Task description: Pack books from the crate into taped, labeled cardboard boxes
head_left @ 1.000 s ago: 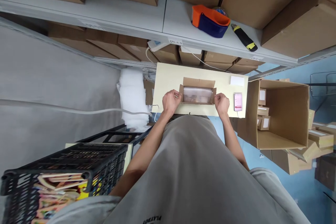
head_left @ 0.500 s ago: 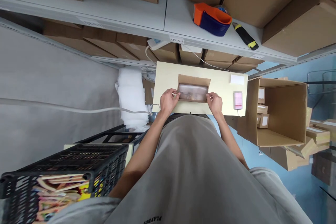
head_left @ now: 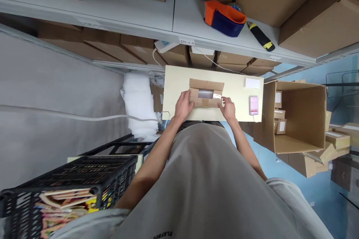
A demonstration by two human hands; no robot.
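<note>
Looks like flap-folding is the step here. The small carton sits mid-frame on the pale desk, near flap folded in, far flap laid back open. Left hand is at its left end, right hand at its right; both have bent fingers, but honestly it's too small to tell if they're pinching cardboard. Next move probably calls for keeping the near flap down while bringing the far one over.
</note>
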